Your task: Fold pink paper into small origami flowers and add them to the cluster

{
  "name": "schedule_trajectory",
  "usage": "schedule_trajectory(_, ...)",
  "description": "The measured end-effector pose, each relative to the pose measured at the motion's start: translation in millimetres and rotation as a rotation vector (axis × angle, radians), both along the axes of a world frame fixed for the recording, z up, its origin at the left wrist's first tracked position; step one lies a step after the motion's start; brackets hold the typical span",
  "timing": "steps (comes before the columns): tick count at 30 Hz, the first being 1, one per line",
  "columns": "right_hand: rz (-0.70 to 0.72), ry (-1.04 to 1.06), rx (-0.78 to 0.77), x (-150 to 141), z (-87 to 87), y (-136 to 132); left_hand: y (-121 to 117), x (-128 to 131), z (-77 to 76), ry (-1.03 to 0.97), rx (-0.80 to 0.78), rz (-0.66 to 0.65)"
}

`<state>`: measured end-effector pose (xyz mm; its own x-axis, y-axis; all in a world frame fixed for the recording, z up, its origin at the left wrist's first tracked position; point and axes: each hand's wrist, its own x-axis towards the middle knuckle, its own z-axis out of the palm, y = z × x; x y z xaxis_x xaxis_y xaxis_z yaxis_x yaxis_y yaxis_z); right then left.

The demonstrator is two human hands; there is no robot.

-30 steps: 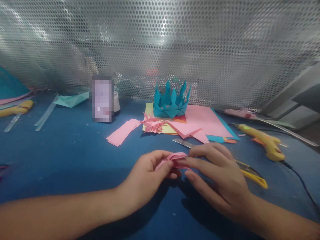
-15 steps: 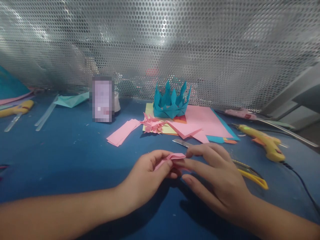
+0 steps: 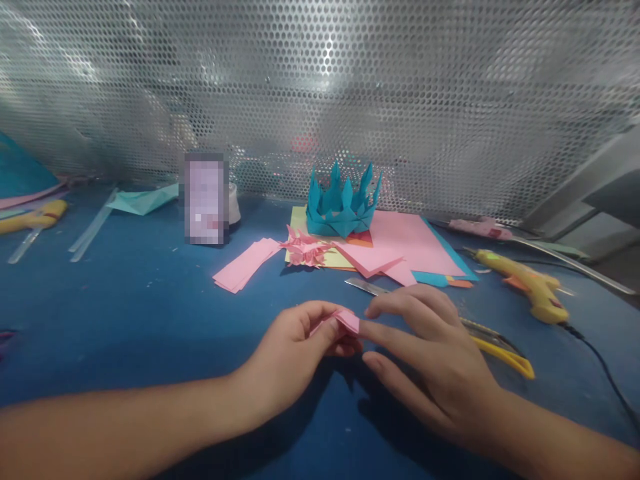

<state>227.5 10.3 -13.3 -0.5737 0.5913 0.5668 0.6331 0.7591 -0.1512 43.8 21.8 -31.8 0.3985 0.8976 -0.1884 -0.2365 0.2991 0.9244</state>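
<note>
My left hand (image 3: 295, 350) pinches a small folded piece of pink paper (image 3: 349, 321) between thumb and fingers, partly hidden by them. Beside it, my right hand (image 3: 433, 360) has its fingers apart, with the index fingertip at the paper's right edge. Under and behind the right hand lies a yellow box cutter (image 3: 515, 362), its blade pointing left. Further back are a stack of pink paper strips (image 3: 247, 265) and a cluster of folded pink paper pieces (image 3: 306, 250).
A blue folded-paper crown (image 3: 342, 213) stands on coloured sheets (image 3: 410, 241). A yellow glue gun (image 3: 530, 283) with a cord lies at the right, another glue gun (image 3: 35, 218) at the far left. A blurred-out phone-shaped object (image 3: 205, 200) stands before a perforated metal panel (image 3: 280, 87).
The pink paper's right part has been folded down and looks shorter. My right fingers have drawn slightly back, leaving only the index fingertip against it. My left hand keeps its grip.
</note>
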Motion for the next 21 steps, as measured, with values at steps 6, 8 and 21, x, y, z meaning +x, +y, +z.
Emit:
schedule_trajectory(6,-0.019,-0.094,0.178,-3.0,2.2,-2.1,-1.7,-0.3,4.7,-0.015,-0.039,-0.025)
schedule_trajectory(8,-0.019,-0.112,0.230,-3.7,2.1,-1.3,-1.4,-0.6,7.2,-0.013,-0.056,-0.030)
schedule_trajectory(21,-0.098,0.280,-0.302,-5.5,-10.9,4.6,0.1,-1.0,10.4,0.019,-0.014,-0.065)
